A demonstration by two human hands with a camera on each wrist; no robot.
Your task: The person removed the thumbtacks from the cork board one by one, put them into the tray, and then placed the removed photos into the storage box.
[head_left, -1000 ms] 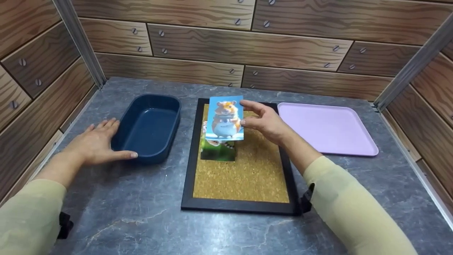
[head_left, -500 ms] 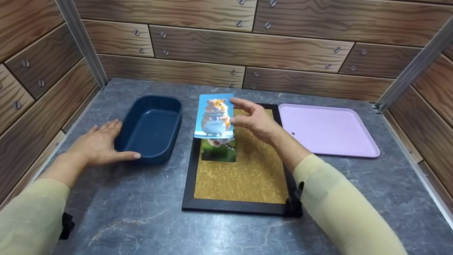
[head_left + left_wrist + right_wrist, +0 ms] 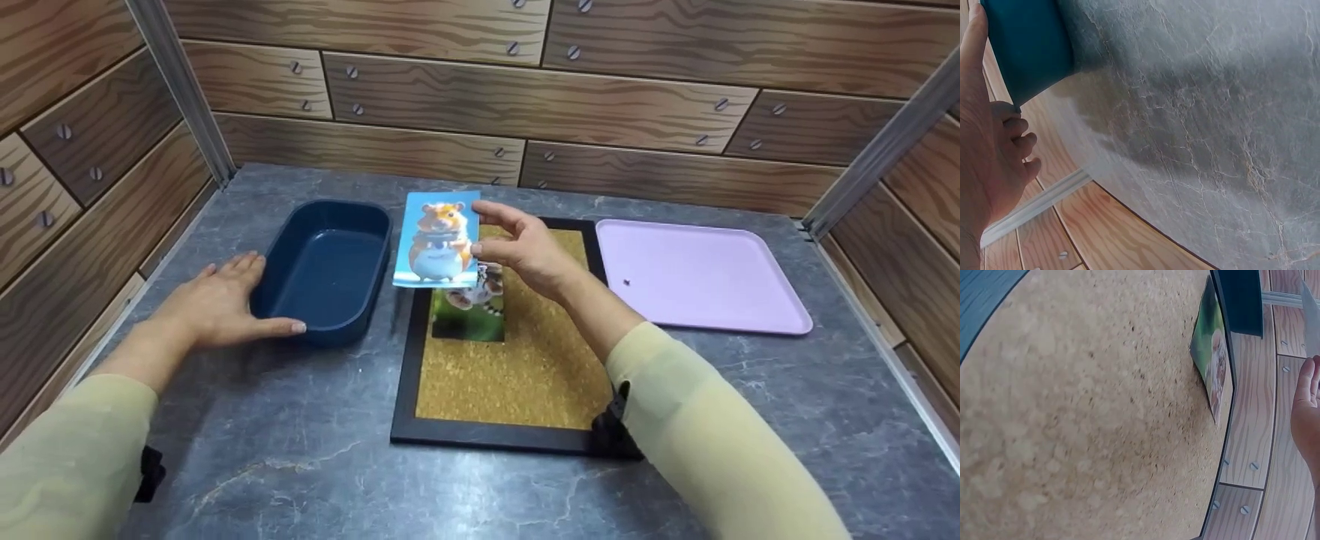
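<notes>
A blue photo card of a cartoon hamster (image 3: pixel 439 240) is pinched at its right edge by my right hand (image 3: pixel 529 247), in the air over the upper left of a black-framed cork board (image 3: pixel 517 382). Beneath it, partly covered, a green photo with a furry animal (image 3: pixel 469 322) lies on the cork. My left hand (image 3: pixel 217 304) rests against the left and near rim of a deep blue rectangular bin (image 3: pixel 367 300), thumb along the front and fingers extended at the side. In the right wrist view, only the back of the card (image 3: pixel 1311 320) shows at the edge.
A flat lilac tray (image 3: pixel 705 277) lies to the right of the board, with a tiny dark speck (image 3: pixel 627 283) near its left edge. Wood-patterned walls (image 3: pixel 450 90) enclose the grey marbled table (image 3: pixel 300 450) at the back and sides.
My right hand has carried the hamster card leftward, from above the cork to the gap beside the bin, uncovering more of the green photo. My left hand stays at the bin. The speck has appeared on the tray.
</notes>
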